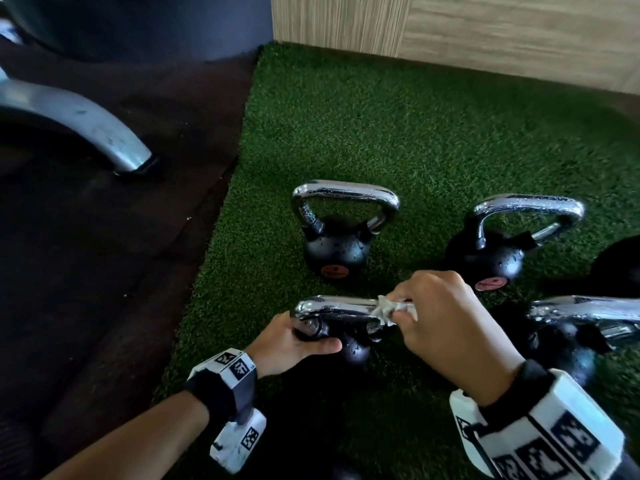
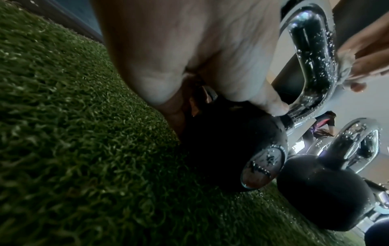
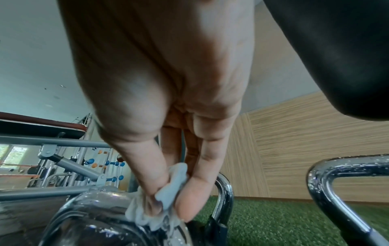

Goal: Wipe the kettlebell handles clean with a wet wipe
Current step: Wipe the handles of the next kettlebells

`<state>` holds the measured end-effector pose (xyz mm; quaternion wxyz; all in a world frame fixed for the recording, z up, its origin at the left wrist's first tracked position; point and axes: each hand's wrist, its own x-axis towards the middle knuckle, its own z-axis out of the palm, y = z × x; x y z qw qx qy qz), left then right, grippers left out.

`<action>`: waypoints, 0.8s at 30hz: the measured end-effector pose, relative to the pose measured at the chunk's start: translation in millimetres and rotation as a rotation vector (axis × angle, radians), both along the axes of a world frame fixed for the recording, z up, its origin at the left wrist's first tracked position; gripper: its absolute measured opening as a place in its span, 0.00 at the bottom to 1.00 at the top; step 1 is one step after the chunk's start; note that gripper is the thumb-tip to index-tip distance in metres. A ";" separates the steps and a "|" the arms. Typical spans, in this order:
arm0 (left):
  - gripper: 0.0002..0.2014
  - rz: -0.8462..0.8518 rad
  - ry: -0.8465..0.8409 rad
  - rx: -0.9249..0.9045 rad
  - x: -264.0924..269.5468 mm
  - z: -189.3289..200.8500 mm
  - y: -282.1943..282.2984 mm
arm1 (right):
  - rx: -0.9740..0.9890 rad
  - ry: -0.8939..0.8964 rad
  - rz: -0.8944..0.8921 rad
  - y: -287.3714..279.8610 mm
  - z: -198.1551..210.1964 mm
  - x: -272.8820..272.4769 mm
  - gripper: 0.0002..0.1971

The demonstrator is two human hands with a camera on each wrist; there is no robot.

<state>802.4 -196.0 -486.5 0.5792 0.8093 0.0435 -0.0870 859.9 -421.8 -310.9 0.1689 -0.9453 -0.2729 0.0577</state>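
Note:
The nearest kettlebell (image 1: 349,348) stands on green turf, black with a wet chrome handle (image 1: 336,308). My left hand (image 1: 311,336) grips it at the handle's left base, thumb across the front; the left wrist view shows the thumb on the ball (image 2: 231,149). My right hand (image 1: 401,317) pinches a crumpled white wet wipe (image 1: 391,311) and presses it on the right end of that handle. In the right wrist view the wipe (image 3: 168,191) sits bunched between thumb and fingers on the chrome handle (image 3: 94,216). Three more kettlebells stand close: back left (image 1: 337,247), back right (image 1: 498,251), near right (image 1: 571,327).
The turf (image 1: 381,133) ends at a wood-panelled wall (image 1: 485,29) behind. Dark rubber floor (image 1: 104,254) lies to the left, with a grey metal machine leg (image 1: 86,123) on it. Gym frames and racks (image 3: 63,166) show in the right wrist view.

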 end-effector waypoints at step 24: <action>0.36 0.047 0.053 0.055 -4.2 7.5 1.7 | 0.140 0.268 -0.215 -9.4 -73.2 8.2 0.05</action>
